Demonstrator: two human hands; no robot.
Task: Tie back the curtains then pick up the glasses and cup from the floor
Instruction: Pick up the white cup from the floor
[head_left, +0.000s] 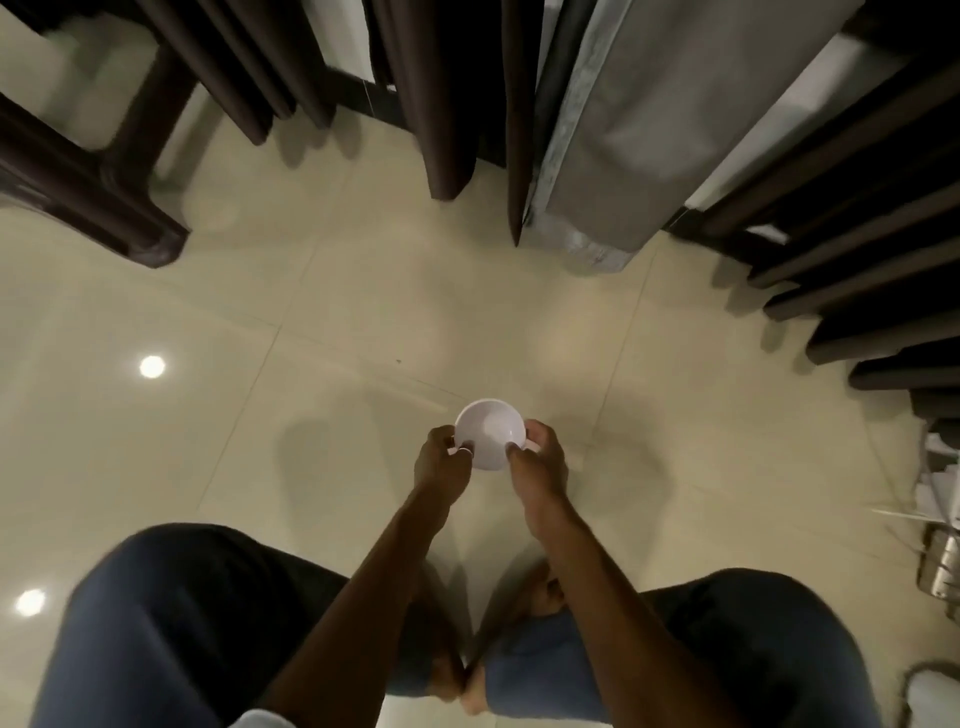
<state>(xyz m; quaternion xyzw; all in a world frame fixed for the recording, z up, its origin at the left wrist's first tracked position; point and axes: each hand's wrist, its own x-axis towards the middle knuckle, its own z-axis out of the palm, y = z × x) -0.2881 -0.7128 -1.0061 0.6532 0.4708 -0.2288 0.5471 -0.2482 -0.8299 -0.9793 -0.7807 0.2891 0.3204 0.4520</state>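
Note:
A small white cup (489, 432) is held just above the cream tiled floor (363, 322), open side up and empty. My left hand (441, 457) pinches its left rim and my right hand (537, 457) grips its right side, where a handle seems to stick out. Dark brown curtains (447, 104) hang down at the top, with a grey lined panel (623, 130) beside them. No glasses are visible. I am crouched, with my knees in blue trousers at the bottom.
A dark wooden furniture leg (93, 208) stands at the upper left. More dark curtain folds (857, 260) run along the right. A metal rack with white items (943, 519) sits at the right edge. Ceiling lights reflect on the floor at the left.

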